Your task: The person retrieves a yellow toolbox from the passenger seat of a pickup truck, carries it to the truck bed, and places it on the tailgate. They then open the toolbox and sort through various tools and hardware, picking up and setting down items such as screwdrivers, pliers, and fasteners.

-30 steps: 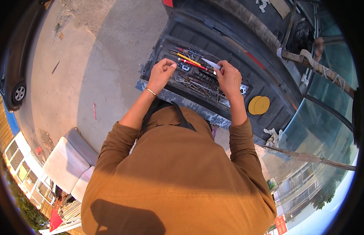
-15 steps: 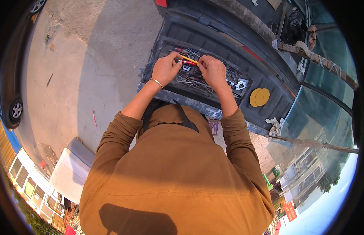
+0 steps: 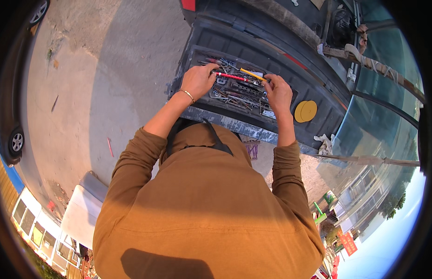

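Over the tool tray, my left hand [image 3: 198,83] is closed, pinching one end of a slim red pen-like stick [image 3: 232,76] with pale ends. Its far end points right, toward my other hand. My right hand [image 3: 279,94] is closed too, its fingertips on the right end of a slim yellow stick [image 3: 252,74]. The two sticks slant nearly side by side, and their right ends come close together; I cannot tell whether they touch. Beneath lies a dark tray [image 3: 193,56] of loose screws, bits and small metal parts [image 3: 232,98], partly covered by my hands.
The tray rests on a black ribbed truck tailgate [image 3: 313,93]. Two round yellow discs [image 3: 305,111] lie to the right, with a crumpled whitish cloth [image 3: 324,144] nearer me. A wrapped bar [image 3: 365,58] and glass panes stand at right. A pale-topped seat [image 3: 81,211] is at lower left.
My right hand has moved right and slightly down, drawing away from my left hand with the yellow stick. More of the red stick shows between them. My left hand stays nearly in place.
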Action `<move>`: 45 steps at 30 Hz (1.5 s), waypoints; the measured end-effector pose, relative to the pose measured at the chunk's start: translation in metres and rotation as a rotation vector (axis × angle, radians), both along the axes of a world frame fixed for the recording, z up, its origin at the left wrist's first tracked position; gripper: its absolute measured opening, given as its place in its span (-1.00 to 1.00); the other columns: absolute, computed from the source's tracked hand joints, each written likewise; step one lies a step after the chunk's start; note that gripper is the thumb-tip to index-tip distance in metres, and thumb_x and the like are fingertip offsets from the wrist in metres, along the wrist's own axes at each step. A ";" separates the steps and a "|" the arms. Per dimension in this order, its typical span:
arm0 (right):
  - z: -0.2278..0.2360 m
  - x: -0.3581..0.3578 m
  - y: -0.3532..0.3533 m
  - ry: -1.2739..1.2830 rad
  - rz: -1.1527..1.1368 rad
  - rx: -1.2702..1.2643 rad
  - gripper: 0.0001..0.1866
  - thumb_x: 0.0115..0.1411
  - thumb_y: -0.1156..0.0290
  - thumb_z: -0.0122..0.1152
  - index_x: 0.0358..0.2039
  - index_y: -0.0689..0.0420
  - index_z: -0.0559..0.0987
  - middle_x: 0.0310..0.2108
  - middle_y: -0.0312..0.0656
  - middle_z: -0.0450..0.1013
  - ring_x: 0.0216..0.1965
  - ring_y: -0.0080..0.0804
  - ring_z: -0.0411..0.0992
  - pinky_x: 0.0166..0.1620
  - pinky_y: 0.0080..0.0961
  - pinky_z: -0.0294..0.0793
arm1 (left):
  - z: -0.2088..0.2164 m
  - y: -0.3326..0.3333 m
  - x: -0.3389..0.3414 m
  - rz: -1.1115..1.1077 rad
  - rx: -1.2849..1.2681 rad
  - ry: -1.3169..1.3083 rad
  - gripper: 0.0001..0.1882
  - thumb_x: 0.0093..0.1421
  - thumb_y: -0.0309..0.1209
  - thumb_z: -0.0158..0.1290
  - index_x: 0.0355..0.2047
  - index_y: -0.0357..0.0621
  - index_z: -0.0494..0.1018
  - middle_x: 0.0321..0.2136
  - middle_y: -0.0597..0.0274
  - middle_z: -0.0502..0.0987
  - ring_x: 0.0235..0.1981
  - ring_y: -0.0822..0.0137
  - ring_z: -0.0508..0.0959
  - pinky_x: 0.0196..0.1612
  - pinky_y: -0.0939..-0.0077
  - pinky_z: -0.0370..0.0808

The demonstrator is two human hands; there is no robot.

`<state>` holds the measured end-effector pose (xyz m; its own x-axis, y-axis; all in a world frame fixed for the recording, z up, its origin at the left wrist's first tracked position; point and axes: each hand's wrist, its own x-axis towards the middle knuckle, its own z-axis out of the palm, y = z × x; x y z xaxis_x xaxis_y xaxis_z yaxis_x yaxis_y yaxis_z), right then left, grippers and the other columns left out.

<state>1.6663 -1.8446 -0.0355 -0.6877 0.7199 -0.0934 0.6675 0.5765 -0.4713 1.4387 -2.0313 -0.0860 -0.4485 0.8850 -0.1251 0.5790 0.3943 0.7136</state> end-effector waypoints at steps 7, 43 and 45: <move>-0.011 -0.048 -0.047 0.135 0.183 -0.063 -0.79 0.17 0.38 0.44 -0.17 0.08 0.68 -0.37 -0.16 0.53 -0.34 -0.08 0.57 -0.26 -0.19 0.52 | 0.004 -0.008 0.004 0.030 -0.026 0.053 -0.72 0.27 -0.32 0.23 -0.02 -0.01 0.58 -0.54 0.08 0.60 -0.42 -0.03 0.64 -0.33 0.05 0.52; -0.036 -0.101 -0.071 0.240 0.089 -0.053 -0.87 0.20 0.42 0.39 -0.29 0.16 0.62 -0.37 -0.07 0.58 -0.31 0.01 0.59 -0.23 -0.12 0.55 | 0.005 -0.011 -0.015 -0.033 -0.092 0.242 -0.78 0.30 -0.34 0.10 -0.13 -0.01 0.69 -0.35 0.09 0.71 -0.31 -0.03 0.69 -0.21 0.07 0.62; -0.038 -0.103 -0.071 0.267 0.071 -0.010 -0.86 0.20 0.43 0.40 -0.27 0.16 0.63 -0.46 -0.12 0.55 -0.39 -0.08 0.56 -0.29 -0.18 0.51 | 0.006 -0.012 -0.016 -0.043 -0.091 0.227 -0.78 0.31 -0.34 0.10 -0.12 0.00 0.68 -0.35 0.09 0.70 -0.30 -0.03 0.69 -0.21 0.06 0.62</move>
